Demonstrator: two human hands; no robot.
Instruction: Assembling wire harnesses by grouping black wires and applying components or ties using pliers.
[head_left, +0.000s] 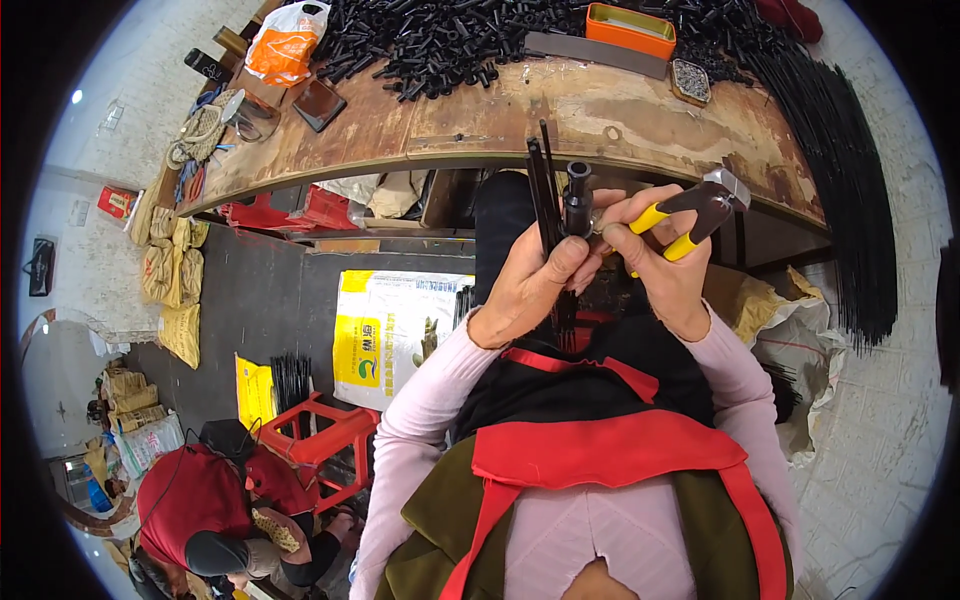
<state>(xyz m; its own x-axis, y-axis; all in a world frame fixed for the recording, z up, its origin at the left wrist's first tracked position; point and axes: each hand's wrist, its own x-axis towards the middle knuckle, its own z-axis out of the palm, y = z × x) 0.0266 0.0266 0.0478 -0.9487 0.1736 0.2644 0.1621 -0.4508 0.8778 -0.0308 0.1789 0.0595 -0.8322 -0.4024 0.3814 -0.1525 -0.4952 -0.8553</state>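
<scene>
In the head view, the left hand [535, 275] is closing its fingers and thumb around a bunch of thin black rods [540, 190] and a black tube [577, 195]. The tube is standing upright just beside the rods, with its round top end poking up over the hand. Both are sitting in front of the table's near edge, above the lap.

The right hand [668, 265] is holding pliers [714, 205] — the yellow handles are lying in its grip, spread apart, and the metal head is pointing up and to the right, away from the tube. I cannot tell if the bite of the pliers is open. The right thumb and finger are bending in toward each other very near the tube; I cannot tell if they are touching it or pinching something small.

On the table [470, 125], a big pile of black parts [430, 50] is lying along the back, with an orange box [630, 32] and a small dish [690, 82] sitting nearby. More long rods [845, 190] are hanging off the right end. Down at the left, a person in red [195, 500] is bending beside a red stool [335, 435].
</scene>
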